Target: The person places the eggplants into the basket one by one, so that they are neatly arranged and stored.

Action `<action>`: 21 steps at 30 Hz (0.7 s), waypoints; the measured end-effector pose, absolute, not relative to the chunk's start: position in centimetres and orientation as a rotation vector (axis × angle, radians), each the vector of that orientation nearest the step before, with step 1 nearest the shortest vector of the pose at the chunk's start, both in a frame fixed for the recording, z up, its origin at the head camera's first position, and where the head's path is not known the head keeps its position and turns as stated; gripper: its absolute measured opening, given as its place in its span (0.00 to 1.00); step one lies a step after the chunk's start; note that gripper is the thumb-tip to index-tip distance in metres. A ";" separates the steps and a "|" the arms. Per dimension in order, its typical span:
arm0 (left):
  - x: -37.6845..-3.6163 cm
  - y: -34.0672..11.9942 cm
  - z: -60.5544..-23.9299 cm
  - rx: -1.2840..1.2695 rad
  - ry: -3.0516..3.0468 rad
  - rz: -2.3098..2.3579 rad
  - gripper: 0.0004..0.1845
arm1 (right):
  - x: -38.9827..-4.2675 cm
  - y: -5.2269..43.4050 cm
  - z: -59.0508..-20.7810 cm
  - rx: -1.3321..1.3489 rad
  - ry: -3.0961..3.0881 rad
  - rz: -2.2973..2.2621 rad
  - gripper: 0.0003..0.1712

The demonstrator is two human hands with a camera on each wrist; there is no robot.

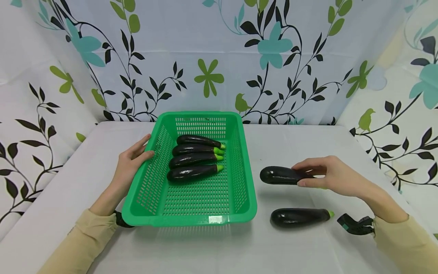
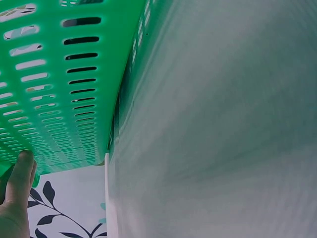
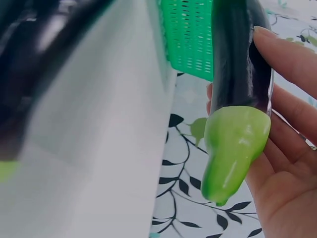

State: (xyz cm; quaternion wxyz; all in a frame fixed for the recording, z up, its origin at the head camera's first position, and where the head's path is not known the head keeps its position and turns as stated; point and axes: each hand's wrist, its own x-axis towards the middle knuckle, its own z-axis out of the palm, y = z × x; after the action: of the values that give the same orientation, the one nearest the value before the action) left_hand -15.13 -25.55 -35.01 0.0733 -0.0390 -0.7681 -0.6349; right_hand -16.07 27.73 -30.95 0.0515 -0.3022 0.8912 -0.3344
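Note:
My right hand (image 1: 328,175) pinches a dark purple eggplant (image 1: 278,175) between thumb and fingers, close to its green stem end. That end and its light green cap (image 3: 235,144) face the camera in the right wrist view. Another eggplant (image 1: 301,218) lies nearer to me on the white surface. On the left, my left hand (image 1: 131,160) holds the side rim of a green plastic basket (image 1: 195,220), thumb at the rim. In the left wrist view a finger (image 2: 22,173) lies against the slotted outer wall. Several eggplants (image 1: 195,173) lie in a row inside, stems to the right.
A white cloth (image 1: 219,251) covers the table. Behind and at both sides hangs a white curtain (image 1: 208,38) with leaf, flower and bird prints. A black wrist strap with a device (image 1: 356,224) sits at my right sleeve.

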 end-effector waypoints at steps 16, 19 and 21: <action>-15.2 -25.6 -35.2 -0.112 -2.323 -1.868 0.33 | -16.8 25.8 -28.1 -0.976 2.743 -0.953 0.19; -15.2 -25.5 -35.1 -0.111 -2.330 -1.855 0.34 | -16.8 25.5 -27.9 -0.982 2.738 -0.956 0.19; -15.2 -25.5 -35.1 -0.110 -2.330 -1.858 0.34 | -16.8 25.3 -27.8 -0.986 2.732 -0.963 0.19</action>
State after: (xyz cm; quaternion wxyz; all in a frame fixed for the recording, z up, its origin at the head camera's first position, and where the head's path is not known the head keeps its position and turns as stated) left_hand -15.15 -25.55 -35.11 0.0798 -0.0369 -0.7788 -0.6211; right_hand -16.83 25.31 -27.81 0.0409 -0.3221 0.8921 -0.3144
